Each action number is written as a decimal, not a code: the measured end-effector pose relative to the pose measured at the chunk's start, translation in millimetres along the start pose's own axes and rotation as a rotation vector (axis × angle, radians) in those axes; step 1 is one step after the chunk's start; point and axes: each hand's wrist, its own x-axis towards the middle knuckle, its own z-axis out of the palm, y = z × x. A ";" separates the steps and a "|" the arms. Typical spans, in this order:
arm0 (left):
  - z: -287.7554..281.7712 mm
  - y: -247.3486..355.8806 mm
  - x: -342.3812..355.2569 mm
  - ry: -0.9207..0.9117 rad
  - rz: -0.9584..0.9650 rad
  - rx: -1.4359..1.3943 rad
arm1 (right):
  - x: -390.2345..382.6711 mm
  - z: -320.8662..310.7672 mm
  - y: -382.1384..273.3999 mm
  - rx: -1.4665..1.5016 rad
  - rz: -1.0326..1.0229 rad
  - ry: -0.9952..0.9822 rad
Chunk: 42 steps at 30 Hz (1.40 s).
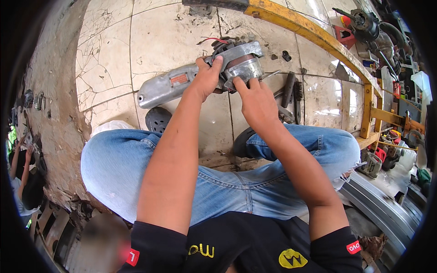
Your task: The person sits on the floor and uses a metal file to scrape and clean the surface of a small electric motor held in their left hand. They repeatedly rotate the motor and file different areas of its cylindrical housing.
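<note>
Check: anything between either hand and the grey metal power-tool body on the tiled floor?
Nothing visible. The left hand already grips the grey metal power-tool body at its middle, and the right hand has fingertips on its round motor end. Loose tools lie off to the right.

Open tiled floor [173, 32] is left beyond and left of the power tool [200, 75], while the right is hemmed by a wire brush [298, 93] and yellow frame [314, 34].
</note>
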 end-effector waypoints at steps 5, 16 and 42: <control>0.7 0.3 -2.3 0.008 0.009 0.016 | -1.6 1.0 -3.5 -0.072 -0.010 -0.047; -2.2 -13.4 10.2 0.038 0.039 0.060 | -0.1 -0.9 -3.7 -0.090 -0.020 -0.063; 2.0 -17.2 14.0 0.062 0.053 0.080 | 7.9 -7.0 -0.7 0.060 0.050 -0.104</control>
